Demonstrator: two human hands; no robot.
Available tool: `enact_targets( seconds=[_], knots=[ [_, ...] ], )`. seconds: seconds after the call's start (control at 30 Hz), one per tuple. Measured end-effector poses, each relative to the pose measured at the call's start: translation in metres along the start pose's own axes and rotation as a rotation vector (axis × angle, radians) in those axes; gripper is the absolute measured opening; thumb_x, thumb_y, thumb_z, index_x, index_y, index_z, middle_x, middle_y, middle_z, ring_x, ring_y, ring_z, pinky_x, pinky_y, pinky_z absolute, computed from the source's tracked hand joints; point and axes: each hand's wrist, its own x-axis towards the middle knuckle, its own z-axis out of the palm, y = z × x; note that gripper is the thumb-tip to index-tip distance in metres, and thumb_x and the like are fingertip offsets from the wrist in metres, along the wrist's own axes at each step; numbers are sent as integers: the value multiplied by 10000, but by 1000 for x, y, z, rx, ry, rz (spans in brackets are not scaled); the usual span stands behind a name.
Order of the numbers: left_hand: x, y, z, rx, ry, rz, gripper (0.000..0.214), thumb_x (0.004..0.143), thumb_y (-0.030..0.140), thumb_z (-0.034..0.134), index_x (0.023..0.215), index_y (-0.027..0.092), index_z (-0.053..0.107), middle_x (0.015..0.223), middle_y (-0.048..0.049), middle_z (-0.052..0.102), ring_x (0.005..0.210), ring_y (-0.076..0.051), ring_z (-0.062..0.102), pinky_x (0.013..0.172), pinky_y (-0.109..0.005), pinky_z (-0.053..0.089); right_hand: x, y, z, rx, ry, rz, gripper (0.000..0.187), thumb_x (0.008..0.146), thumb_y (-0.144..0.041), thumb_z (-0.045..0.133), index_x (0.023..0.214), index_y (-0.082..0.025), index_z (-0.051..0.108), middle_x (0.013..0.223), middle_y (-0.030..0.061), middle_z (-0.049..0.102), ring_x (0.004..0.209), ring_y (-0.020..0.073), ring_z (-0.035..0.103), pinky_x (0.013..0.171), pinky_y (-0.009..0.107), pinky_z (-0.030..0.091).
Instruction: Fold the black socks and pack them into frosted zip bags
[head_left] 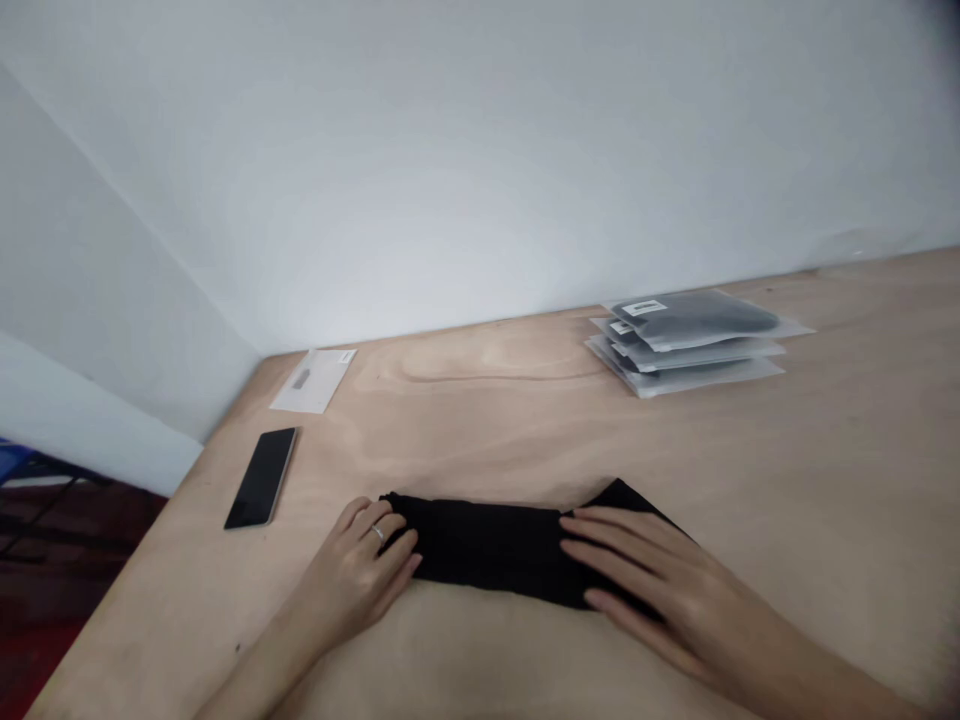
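Observation:
A black folded piece of fabric (487,545), probably a garment, lies flat on the wooden table in front of me. Its exact kind does not show. My left hand (369,560), with a ring on one finger, has its bent fingers closed on the left end of the fabric. Across the right part my right hand (660,585) rests palm down, its fingers stretched out and slightly apart. A dark corner of the fabric sticks out beyond the right fingers.
A stack of several frosted plastic bags (697,340) with dark contents stands at the back right. At the left lie a phone (262,478) and a flat white labelled packet (315,380). A white wall (450,180) borders the wooden table (480,420).

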Motion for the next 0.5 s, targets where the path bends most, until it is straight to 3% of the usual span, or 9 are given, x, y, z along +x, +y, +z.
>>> enact_targets(
  seconds=[0.1,0.2,0.33,0.4,0.5],
  knots=[
    [18,11,-1,-32,-20,41,190,1015,217,523,1084,147,686,1017,-122,718,982,-282,680,888,-453,557,-9,13,-10,-12,95,264,297,991,-305,528,1268,-263,627,1163,101,729,1031,281,724,828,430,632],
    [37,28,5,-71,-104,107,288,1018,324,541,1217,148,651,1144,-156,700,1096,-313,657,951,-484,541,-25,26,-14,-51,111,466,325,987,-431,518,1257,-270,600,1130,129,710,960,310,728,749,446,635],
    [58,51,22,-86,-190,202,493,990,428,595,1389,140,559,1363,-193,627,1225,-357,607,987,-495,518,-50,37,-12,26,18,598,457,935,-512,580,1321,-267,567,1161,135,718,856,294,752,645,402,638],
    [64,59,33,-80,-195,243,490,992,409,591,1386,120,560,1384,-187,621,1226,-359,609,965,-485,529,-57,38,-9,124,-30,635,477,910,-482,623,1328,-261,558,1174,129,728,861,276,760,655,372,642],
    [69,64,45,-57,-174,274,386,1012,318,553,1319,90,602,1345,-170,650,1193,-336,629,929,-458,542,-57,38,-8,222,-91,657,433,897,-422,627,1295,-256,587,905,60,761,728,241,748,596,335,629]
  ],
)
